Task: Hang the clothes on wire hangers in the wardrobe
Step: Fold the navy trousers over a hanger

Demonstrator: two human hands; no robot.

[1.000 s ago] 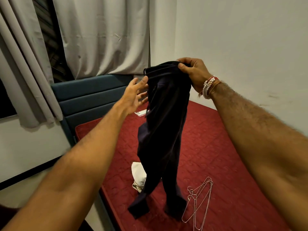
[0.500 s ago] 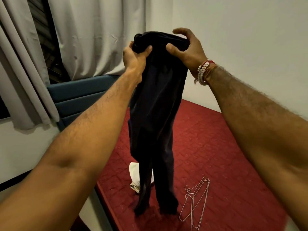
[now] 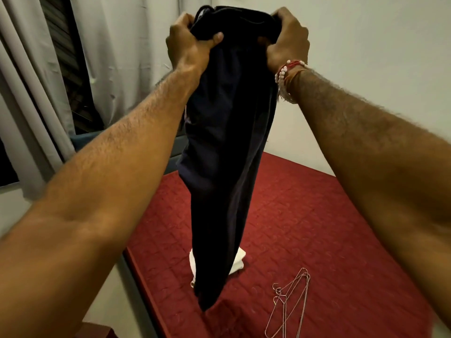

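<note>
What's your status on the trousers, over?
Left hand and right hand grip dark trousers at the waistband, raised. Wire hangers lie on red mattress. White cloth behind trouser legs.

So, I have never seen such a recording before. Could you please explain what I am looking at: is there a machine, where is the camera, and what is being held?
There is no machine here. You see a person's two bare hands. The single camera is worn on the person's head and looks forward and down, so you see roughly what the person sees.

The left hand and the right hand, which has bracelets at the wrist, both grip the top of dark trousers and hold them up so that they hang down.

Below is a bed with a red cover. On it lie a few wire hangers, which no hand touches, and a white cloth, partly hidden behind the trousers. A pale curtain hangs at the left. No wardrobe is in view.
</note>
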